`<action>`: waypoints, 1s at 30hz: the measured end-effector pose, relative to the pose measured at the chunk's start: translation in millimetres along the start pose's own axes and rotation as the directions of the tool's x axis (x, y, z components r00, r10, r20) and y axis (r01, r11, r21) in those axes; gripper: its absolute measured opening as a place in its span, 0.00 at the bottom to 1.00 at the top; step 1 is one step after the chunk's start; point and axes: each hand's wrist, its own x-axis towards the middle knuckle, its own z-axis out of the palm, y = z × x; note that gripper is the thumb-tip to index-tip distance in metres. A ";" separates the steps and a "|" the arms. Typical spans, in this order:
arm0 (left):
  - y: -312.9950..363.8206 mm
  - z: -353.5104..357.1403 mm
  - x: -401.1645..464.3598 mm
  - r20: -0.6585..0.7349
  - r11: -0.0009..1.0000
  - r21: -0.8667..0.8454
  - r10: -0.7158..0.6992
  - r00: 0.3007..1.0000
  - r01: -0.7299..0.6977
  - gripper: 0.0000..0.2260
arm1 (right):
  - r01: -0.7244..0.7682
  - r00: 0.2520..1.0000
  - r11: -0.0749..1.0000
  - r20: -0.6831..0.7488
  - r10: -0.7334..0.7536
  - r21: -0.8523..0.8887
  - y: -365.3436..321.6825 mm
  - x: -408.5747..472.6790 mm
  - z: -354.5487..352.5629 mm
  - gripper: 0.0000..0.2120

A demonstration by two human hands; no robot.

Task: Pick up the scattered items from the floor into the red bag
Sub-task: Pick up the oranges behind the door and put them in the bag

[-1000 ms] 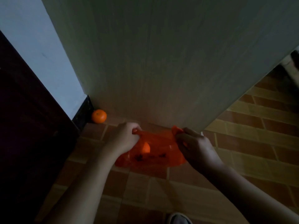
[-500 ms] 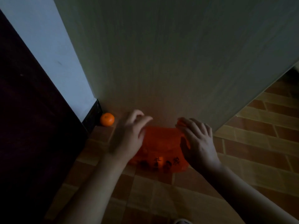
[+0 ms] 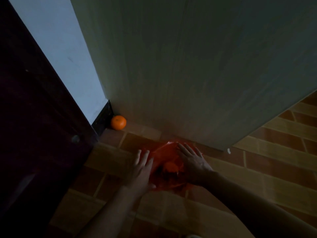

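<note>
My left hand [image 3: 142, 169] is spread open with the fingers splayed and pointing away from me, lying at the left edge of the thin, crinkled, translucent red plastic bag [image 3: 169, 166] and gripping nothing that I can see. My right hand [image 3: 192, 160] is open too, fingers fanned out, palm down on the right side of the bag; whether it presses the plastic flat or only rests on it I cannot tell in this dim light. The bag lies slumped on the floor of reddish-brown and tan rectangular tiles [image 3: 257, 177], between my two hands and just in front of the bottom edge of a pale grey-green panel with a faint wood grain [image 3: 197, 74] that fills most of what I see ahead. Through the plastic a rounded orange shape [image 3: 169, 166] shows near the middle of the bag, with darker patches just below it that are too murky to name. A small round orange tangerine [image 3: 118, 122] sits on the floor well apart from the bag, up and to the left, tucked into the corner where the pale panel meets a black skirting strip [image 3: 103, 117] under a light blue-white wall [image 3: 60, 48]. To my left stands a very dark brown surface [image 3: 34, 117], nearly black in the shadow.
</note>
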 end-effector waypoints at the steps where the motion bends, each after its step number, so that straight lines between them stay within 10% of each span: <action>1: -2.2 5.7 -1.6 0.023 0.999 0.017 -0.028 0.999 0.027 0.48 | -0.025 1.000 0.999 0.019 0.025 0.020 3.3 3.1 4.7 0.56; 7: -18.6 21.7 -9.1 0.160 0.979 0.043 -0.204 0.966 0.200 0.50 | -0.067 0.995 0.994 0.085 0.059 0.090 28.1 15.2 44.8 0.67; 12: 10.5 -4.7 -0.3 -0.156 0.994 -0.096 -0.071 0.985 0.056 0.29 | -0.091 0.996 0.982 -0.007 0.093 0.165 25.5 3.5 41.1 0.65; 18: 34.9 9.0 10.9 -0.019 0.994 -0.047 0.096 0.995 -0.097 0.34 | 0.157 0.953 0.975 -0.282 -0.108 0.157 -7.1 -30.6 14.8 0.41; 24: 2.3 44.3 7.4 0.123 0.989 0.109 0.083 0.989 -0.096 0.36 | 0.112 0.988 0.984 0.095 -0.126 0.136 -18.5 -8.7 23.8 0.45; 30: 8.5 32.3 -2.8 0.214 0.993 0.081 0.064 0.975 -0.083 0.20 | -0.004 0.992 0.995 0.122 -0.009 0.103 15.0 10.3 37.3 0.61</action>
